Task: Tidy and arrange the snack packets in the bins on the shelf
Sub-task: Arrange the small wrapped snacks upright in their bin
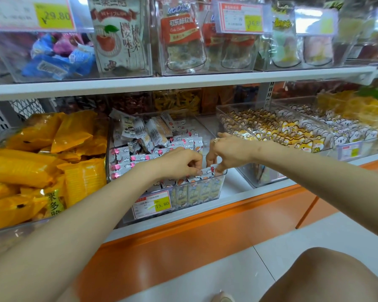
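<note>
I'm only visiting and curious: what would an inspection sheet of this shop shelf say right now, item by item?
Surface: white shelf board, with bins standing side by side on it.
Job's things: small white snack packets in a clear plastic bin; the front row is upright, the heap at the back jumbled.
Clutter: yellow-orange foil bags piled in the bin to the left; fox-print packets in the bin to the right.
Hands: left hand and right hand both pinch front-row packets.
Cables: nothing seen.
Surroundings: upper clear bins of sweets, yellow price tag, orange base panel.
</note>
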